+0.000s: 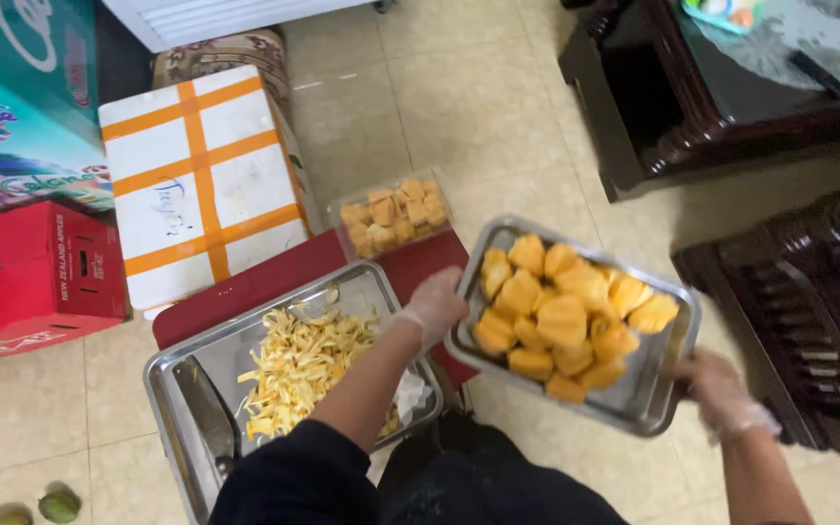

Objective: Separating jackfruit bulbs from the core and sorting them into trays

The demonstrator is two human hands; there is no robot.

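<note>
My left hand [433, 306], in a thin clear glove, grips the left rim of a steel tray [657, 384] heaped with yellow-orange fruit pods [561, 321]. My right hand [719, 387], gloved too, holds the tray's right rim. The tray hangs in the air above the floor, tilted slightly. Below and to the left lies a second steel tray [172, 374] with pale yellow stringy fruit scraps [303, 365] and a knife [208, 413].
A clear plastic box [393, 216] of fruit pods rests on a dark red board [284, 272]. A white foam box [201, 180] with orange tape and cardboard cartons [36, 267] stand at left. Dark wooden furniture [692, 107] is at right. Two green fruits [58, 505] lie on the tiled floor.
</note>
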